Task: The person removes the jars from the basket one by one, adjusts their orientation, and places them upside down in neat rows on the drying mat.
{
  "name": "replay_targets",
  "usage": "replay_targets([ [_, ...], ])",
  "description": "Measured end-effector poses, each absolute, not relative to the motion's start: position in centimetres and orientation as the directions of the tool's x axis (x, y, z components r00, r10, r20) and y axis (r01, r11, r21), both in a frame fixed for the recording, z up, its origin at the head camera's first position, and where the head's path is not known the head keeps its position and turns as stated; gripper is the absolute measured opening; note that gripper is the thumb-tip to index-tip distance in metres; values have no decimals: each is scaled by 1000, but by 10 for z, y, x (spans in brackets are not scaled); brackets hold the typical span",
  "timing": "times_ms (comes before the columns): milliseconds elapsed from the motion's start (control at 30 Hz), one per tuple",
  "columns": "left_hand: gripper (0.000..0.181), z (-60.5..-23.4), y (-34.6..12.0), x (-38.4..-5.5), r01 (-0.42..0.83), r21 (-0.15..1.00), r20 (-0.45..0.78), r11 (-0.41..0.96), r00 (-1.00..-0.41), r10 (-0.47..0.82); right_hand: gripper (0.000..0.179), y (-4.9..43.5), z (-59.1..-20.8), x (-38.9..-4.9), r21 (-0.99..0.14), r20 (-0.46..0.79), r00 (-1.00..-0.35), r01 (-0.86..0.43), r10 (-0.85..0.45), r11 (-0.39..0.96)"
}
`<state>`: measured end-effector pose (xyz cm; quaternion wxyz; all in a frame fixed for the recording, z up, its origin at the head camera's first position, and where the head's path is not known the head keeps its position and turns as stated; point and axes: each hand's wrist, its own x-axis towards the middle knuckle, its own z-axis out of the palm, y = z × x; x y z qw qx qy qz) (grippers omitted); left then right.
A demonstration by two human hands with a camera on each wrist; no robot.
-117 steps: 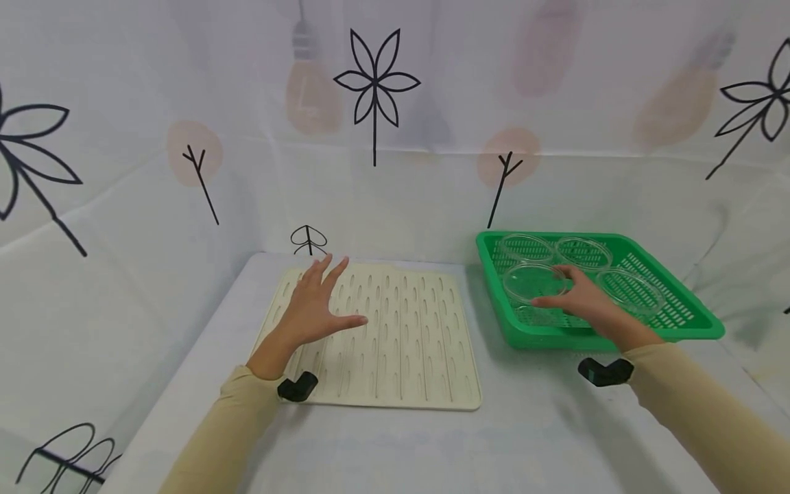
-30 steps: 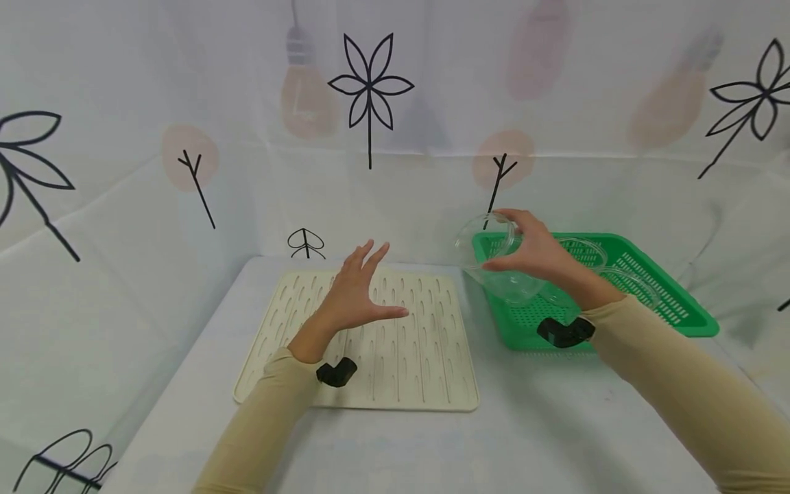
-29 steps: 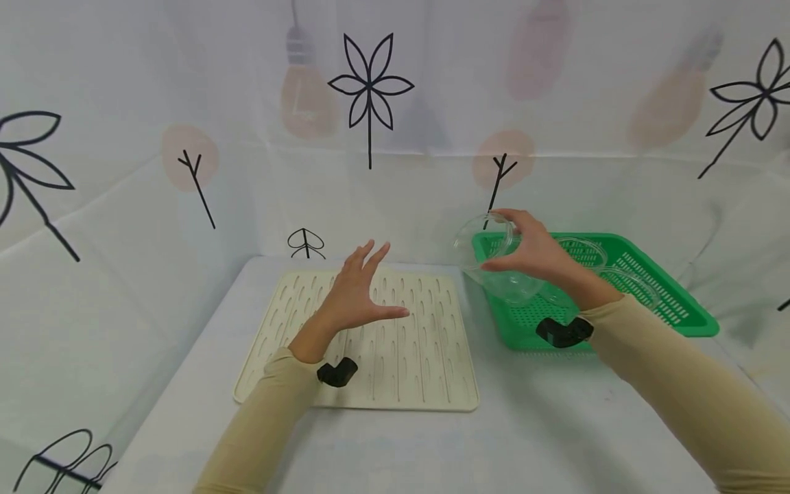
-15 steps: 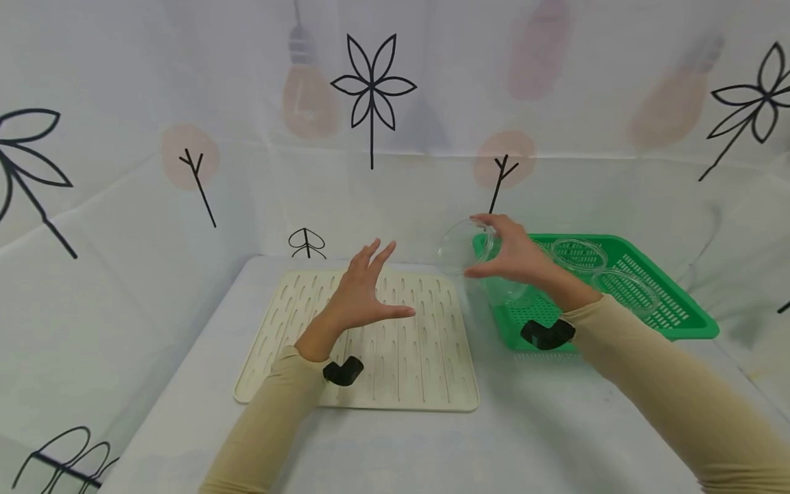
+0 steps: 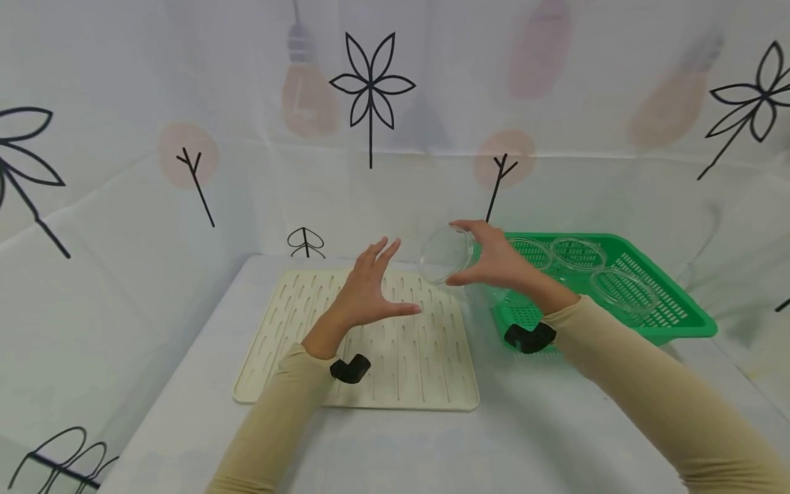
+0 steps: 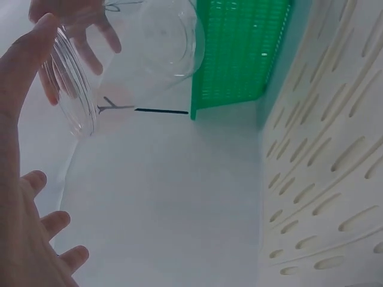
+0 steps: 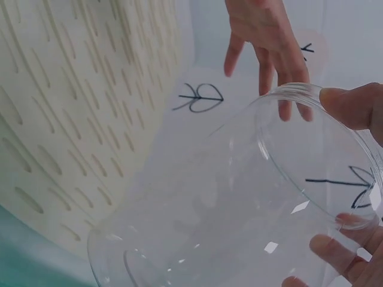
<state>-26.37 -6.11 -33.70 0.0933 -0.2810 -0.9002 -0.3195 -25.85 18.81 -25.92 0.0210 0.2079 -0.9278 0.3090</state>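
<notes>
My right hand (image 5: pixel 490 259) grips a clear, round, see-through bowl (image 5: pixel 444 255) by its rim, thumb and fingers on opposite sides. It hangs tilted in the air between the green basket (image 5: pixel 654 333) and the cream drying mat (image 5: pixel 432 357). In the right wrist view the clear bowl (image 7: pixel 197 197) extends away from the gripped rim. My left hand (image 5: pixel 364 291) hovers over the mat with fingers and thumb spread, holding nothing. Its thumb overlaps the bowl's rim (image 6: pixel 75 89) in the left wrist view; contact cannot be told.
Several similar clear round bowls (image 5: pixel 625 289) lie in the basket at the back right. The mat, with rows of elongated raised or sunken slots, lies flat on a white-covered table (image 5: pixel 395 453). A patterned white cloth (image 5: pixel 382 199) stands behind and at the sides.
My right hand has lifted the clear bowl out of the basket and carried it leftward and slightly lower toward the mat. My left hand has shifted right, its fingers still spread.
</notes>
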Motion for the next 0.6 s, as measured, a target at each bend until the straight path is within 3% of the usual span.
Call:
replay_targets([
  [600, 106, -327, -45, -268, 600, 549, 394, 582, -800, 453, 90, 162, -263, -256, -545, 213, -878, -470, -428, 694],
])
